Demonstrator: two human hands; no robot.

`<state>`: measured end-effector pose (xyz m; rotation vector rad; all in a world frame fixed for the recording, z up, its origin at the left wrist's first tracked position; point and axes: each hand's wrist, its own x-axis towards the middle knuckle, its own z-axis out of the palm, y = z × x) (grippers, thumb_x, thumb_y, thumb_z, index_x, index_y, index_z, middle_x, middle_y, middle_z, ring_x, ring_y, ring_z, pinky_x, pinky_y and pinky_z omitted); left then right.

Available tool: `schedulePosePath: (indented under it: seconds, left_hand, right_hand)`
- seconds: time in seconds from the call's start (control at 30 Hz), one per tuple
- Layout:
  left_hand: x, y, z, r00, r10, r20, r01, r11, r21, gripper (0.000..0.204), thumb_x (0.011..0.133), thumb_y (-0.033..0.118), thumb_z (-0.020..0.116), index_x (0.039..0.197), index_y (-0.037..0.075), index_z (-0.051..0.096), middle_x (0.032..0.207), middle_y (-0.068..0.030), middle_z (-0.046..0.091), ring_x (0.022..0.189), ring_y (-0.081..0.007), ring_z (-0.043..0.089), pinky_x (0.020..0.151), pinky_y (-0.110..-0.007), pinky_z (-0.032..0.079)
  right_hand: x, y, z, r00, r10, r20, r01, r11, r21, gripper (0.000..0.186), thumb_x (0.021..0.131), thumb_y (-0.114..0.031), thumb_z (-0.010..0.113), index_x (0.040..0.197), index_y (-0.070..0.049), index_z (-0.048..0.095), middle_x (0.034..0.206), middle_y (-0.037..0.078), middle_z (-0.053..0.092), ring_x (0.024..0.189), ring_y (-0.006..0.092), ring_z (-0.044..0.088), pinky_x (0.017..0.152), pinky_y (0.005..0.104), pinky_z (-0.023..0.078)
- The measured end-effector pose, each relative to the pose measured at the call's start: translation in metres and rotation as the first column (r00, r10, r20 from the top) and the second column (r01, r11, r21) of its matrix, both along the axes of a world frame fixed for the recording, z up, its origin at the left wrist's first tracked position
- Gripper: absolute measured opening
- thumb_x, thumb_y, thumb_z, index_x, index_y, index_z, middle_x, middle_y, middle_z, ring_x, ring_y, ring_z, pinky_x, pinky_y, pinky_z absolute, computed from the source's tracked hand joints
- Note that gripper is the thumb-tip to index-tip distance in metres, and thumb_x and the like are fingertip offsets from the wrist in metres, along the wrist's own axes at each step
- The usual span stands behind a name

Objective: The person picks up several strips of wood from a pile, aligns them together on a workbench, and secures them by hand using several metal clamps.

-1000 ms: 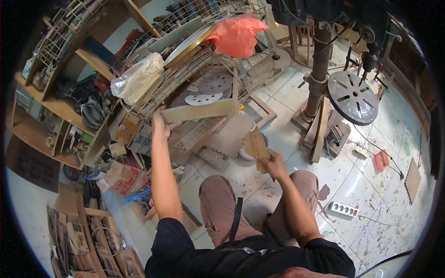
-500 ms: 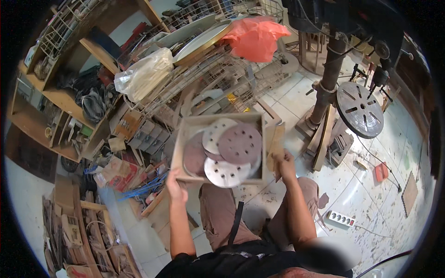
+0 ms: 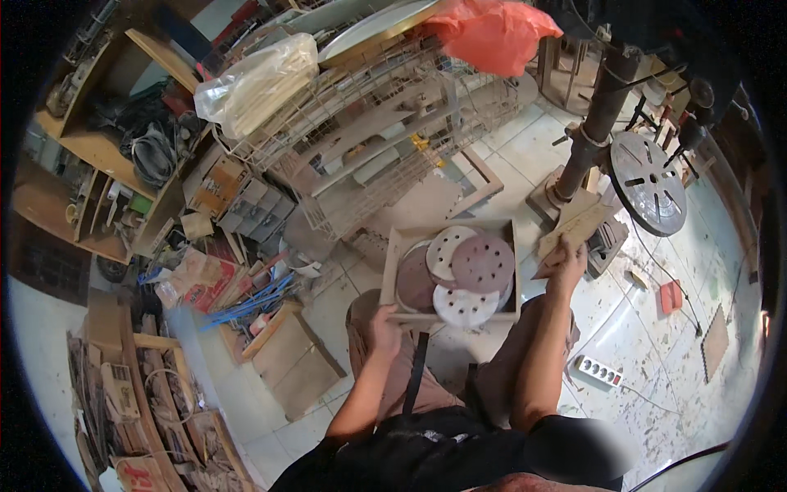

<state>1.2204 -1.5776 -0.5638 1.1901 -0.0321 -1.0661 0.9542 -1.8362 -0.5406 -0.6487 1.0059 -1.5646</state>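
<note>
My left hand (image 3: 384, 330) is closed on the near left corner of a shallow wooden box (image 3: 388, 275), held above my knees. Perforated round sanding discs lie inside it, overlapping: a brown disc (image 3: 484, 264) on top, with a white disc (image 3: 465, 306) at the near side and others partly covered. To the right of the box, my right hand (image 3: 566, 266) grips tan, sandpaper-like sheets (image 3: 570, 221) by their near end. How many sheets there are, I cannot tell.
A drill press with a round slotted table (image 3: 649, 184) stands at the right. On the tiled floor lie a white power strip (image 3: 598, 371) and a red block (image 3: 670, 297). Wire racks (image 3: 344, 156) fill the far side; wood scraps (image 3: 164, 394) are stacked at the left.
The box and my left hand have moved to the right in the view. My right hand has moved right and farther away with the tan sheets. The surroundings have shifted slightly as well.
</note>
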Motion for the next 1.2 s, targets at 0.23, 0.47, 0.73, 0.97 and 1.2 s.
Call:
schedulePosePath:
  seconds: [0.23, 0.47, 0.73, 0.97, 1.2]
  left_hand:
    - [-0.025, -0.032, -0.065, 0.994, -0.1, -0.043, 0.102, 0.994, 0.031, 0.02, 0.084, 0.018, 0.057, 0.095, 0.002, 0.059, 0.093, -0.0128, 0.061, 0.092, -0.0285, 0.063, 0.082, -0.039, 0.053]
    - [-0.042, -0.054, -0.12, 0.977, -0.126, -0.171, 0.164, 0.959, 0.23, 0.018, 0.075, 0.012, 0.058, 0.088, -0.001, 0.058, 0.095, -0.014, 0.059, 0.095, -0.0313, 0.059, 0.09, -0.05, 0.048]
    - [-0.056, -0.062, -0.105, 0.973, -0.189, -0.134, 0.192, 0.981, 0.006, 0.069, 0.069, -0.002, 0.053, 0.136, 0.004, 0.043, 0.13, -0.0109, 0.051, 0.112, -0.027, 0.054, 0.094, -0.042, 0.045]
    - [-0.051, -0.068, -0.074, 0.973, -0.215, -0.079, 0.205, 0.972, -0.116, 0.087, 0.064, -0.007, 0.05, 0.147, 0.01, 0.028, 0.142, -0.0101, 0.04, 0.128, -0.0285, 0.044, 0.094, -0.039, 0.048]
    - [-0.04, -0.062, -0.1, 0.992, -0.123, -0.026, 0.116, 0.975, -0.19, 0.086, 0.063, -0.006, 0.048, 0.146, 0.008, 0.03, 0.14, -0.0103, 0.042, 0.124, -0.0272, 0.048, 0.092, -0.035, 0.05]
  right_hand:
    - [-0.015, 0.014, -0.001, 0.999, -0.038, -0.014, 0.038, 0.999, 0.032, 0.027, 0.088, -0.012, 0.062, 0.11, 0.001, 0.054, 0.1, 0.009, 0.063, 0.089, 0.0175, 0.061, 0.078, 0.029, 0.049]
    - [-0.01, 0.017, 0.005, 0.996, -0.015, -0.088, 0.02, 0.998, 0.057, 0.027, 0.086, -0.012, 0.064, 0.109, 0.001, 0.056, 0.099, 0.009, 0.063, 0.088, 0.0179, 0.061, 0.079, 0.0293, 0.048]
    - [-0.009, 0.014, 0.005, 0.996, -0.06, -0.061, 0.061, 0.998, 0.005, 0.026, 0.087, -0.012, 0.063, 0.11, 0.0, 0.056, 0.098, 0.008, 0.063, 0.09, 0.0175, 0.061, 0.08, 0.0297, 0.049]
    - [-0.009, 0.014, -0.012, 0.99, 0.109, -0.091, -0.106, 0.993, 0.042, 0.033, 0.085, -0.01, 0.064, 0.114, 0.002, 0.057, 0.102, 0.008, 0.064, 0.089, 0.0166, 0.062, 0.078, 0.0284, 0.05]
    - [0.02, 0.024, -0.023, 0.38, 0.443, -0.812, -0.492, 0.84, 0.228, 0.036, 0.079, -0.023, 0.065, 0.106, 0.001, 0.063, 0.118, 0.023, 0.058, 0.103, 0.0308, 0.058, 0.09, 0.0356, 0.045]
